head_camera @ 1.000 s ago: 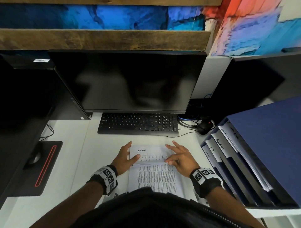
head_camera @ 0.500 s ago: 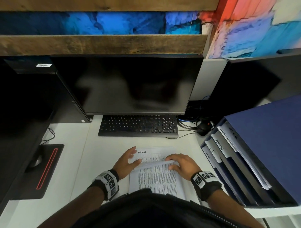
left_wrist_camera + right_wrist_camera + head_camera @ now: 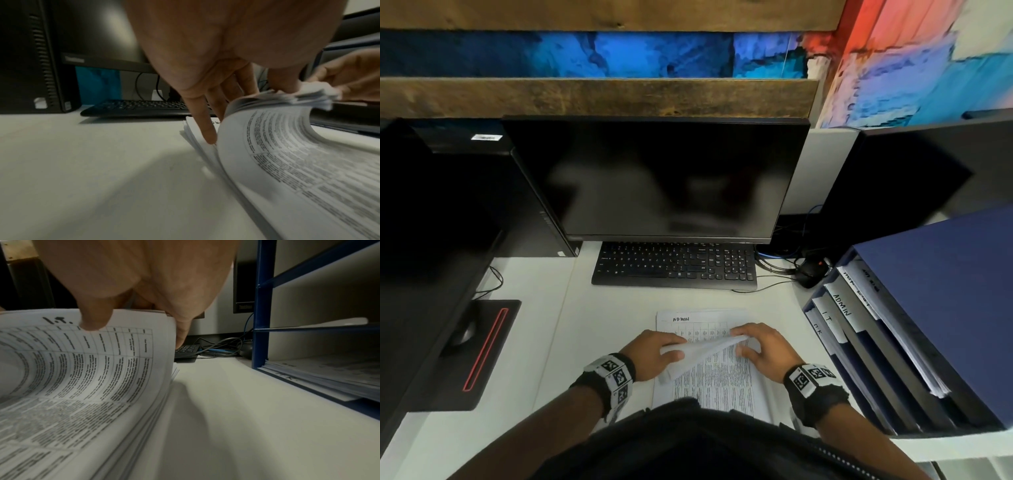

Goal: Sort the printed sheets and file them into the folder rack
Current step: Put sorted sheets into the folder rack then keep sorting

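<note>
1. Because the printed sheets are thin, loose paper, they are judged to be light, limp and prone to sliding over one another; a lifted section bends under its own weight, as the curl in both wrist views shows.
2. The stack lies flat on the white tabletop directly in front of the person, between the keyboard and the body, with the blue folder rack close by on the right.
3. The upper sheets are raised at their far edge and arch back toward the person. The exposed sheet beneath is marked "ADMIN"; the curled top sheet is marked "I.T." in the right wrist view.
4. The recommended hold is at the far edge, near both corners, so the section lifts evenly without creasing.
5. The left hand is partly curled: its thumb and fingers pinch the raised edge, while one finger points down onto the flat sheets below.
6. The right hand is also curled, pinching the same raised edge between thumb and fingers.
7. Neither hand is spread flat.
</note>
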`<state>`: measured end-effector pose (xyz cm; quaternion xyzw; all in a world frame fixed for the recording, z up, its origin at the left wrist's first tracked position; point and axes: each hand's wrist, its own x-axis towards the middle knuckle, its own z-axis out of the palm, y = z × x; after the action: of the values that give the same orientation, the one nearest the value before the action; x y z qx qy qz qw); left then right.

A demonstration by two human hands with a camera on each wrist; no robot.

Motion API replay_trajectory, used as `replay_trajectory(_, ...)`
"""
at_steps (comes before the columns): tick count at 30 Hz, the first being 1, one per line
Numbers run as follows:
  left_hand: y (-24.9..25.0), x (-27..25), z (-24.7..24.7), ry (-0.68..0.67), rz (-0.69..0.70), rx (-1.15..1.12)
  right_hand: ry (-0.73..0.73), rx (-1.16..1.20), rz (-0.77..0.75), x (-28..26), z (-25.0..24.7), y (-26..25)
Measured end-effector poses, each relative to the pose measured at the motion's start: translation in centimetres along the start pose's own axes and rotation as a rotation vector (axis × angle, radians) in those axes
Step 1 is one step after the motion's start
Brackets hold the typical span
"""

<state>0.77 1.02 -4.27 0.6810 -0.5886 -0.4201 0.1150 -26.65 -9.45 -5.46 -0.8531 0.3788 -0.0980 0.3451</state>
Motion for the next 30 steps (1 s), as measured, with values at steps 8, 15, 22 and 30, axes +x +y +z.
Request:
replay_trajectory(8,2.9,0.5,-1.5,0.024,0.010,0.095,0.100,-0.038,-0.077,-0.9,0.4,1.6)
replay_trajectory(15,3.7,1.7,-2.9,0.004,-0.026,0.052,0.012,-0.187,-0.093,-2.3,0.6,1.4)
replay_trajectory(22,3.6,1.4,-3.6,0.018,-0.003,-0.011,0.024,-0.175,-0.095,-2.9,0.0,1.9)
replay_trajectory(30,2.8,0.0,-1.1,0.028,0.008,-0.428,0.023,-0.053,0.057,-1.8,0.2,0.9)
